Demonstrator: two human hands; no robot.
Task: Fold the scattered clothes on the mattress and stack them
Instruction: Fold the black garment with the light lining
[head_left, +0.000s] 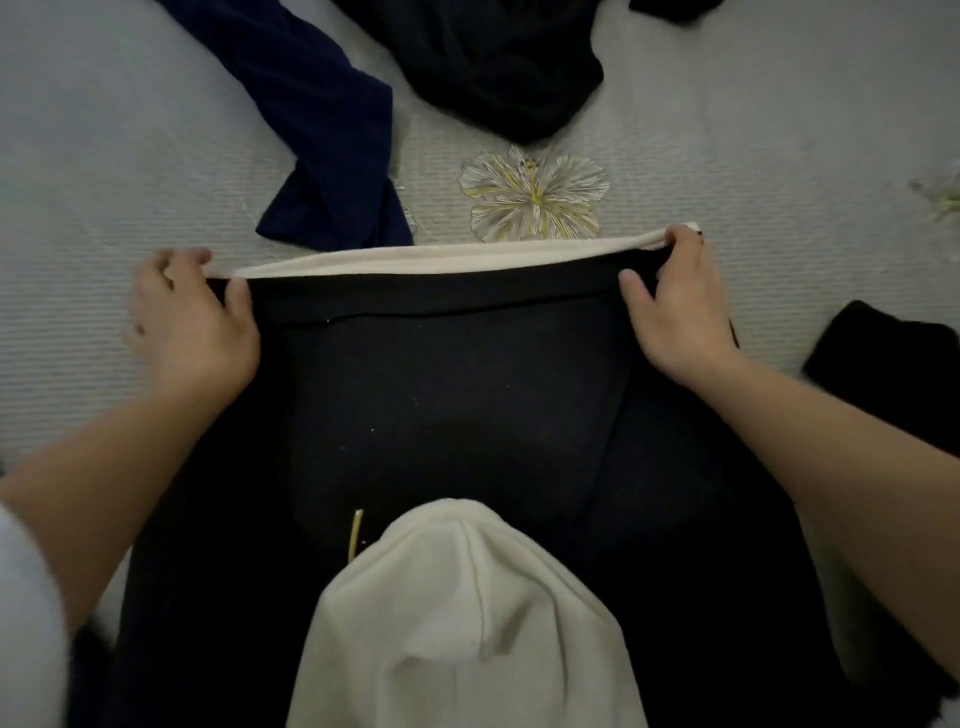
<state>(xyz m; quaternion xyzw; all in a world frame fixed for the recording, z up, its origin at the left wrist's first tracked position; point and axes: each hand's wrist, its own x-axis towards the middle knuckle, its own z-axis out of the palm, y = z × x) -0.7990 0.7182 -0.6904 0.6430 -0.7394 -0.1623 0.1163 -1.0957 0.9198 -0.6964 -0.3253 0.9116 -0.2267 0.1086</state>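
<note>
A black hooded garment (452, 405) with a cream lining lies spread on the mattress (104, 156) in front of me. Its cream hood (457, 613) points toward me at the bottom centre. My left hand (192, 317) pinches the far left corner of its hem, and my right hand (675, 306) pinches the far right corner. Between them the hem is stretched taut, showing a cream strip (441, 257) along the far edge.
A navy garment (322, 130) lies crumpled beyond the hem at upper left. A black garment (498, 67) sits heaped at top centre. Another black piece (883, 358) lies at the right edge. The mattress cover is pale grey with a flower print (535, 192).
</note>
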